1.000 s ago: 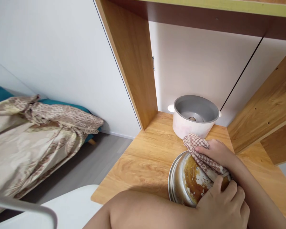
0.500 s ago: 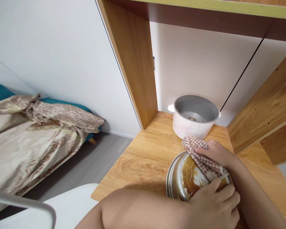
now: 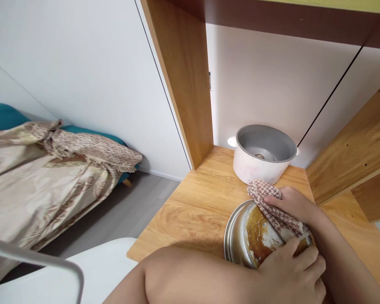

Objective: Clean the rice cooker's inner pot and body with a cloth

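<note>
A round metal pot (image 3: 240, 236) with a brown, scorched-looking base lies on the wooden desk, its base facing up toward me and its rim to the left. My right hand (image 3: 291, 202) grips a brown-and-white patterned cloth (image 3: 262, 192), which lies across the pot's upper right side. Over the lower right of the base, my left hand (image 3: 294, 270) curls its fingers on the pot, close to the cloth's lower end. That hand and forearm hide part of the pot. Just behind the cloth stands a white pot (image 3: 256, 166) with a grey inside, upright.
The wooden desk (image 3: 193, 211) has upright side panels (image 3: 190, 84) and a shelf (image 3: 288, 21) overhead. A white chair (image 3: 107, 257) stands at the lower left. Farther left is a teal sofa (image 3: 6, 116) under a patterned cover.
The whole view has shifted slightly, so things sit a little farther right. Both hands keep their holds on the pot and cloth, with little visible movement.
</note>
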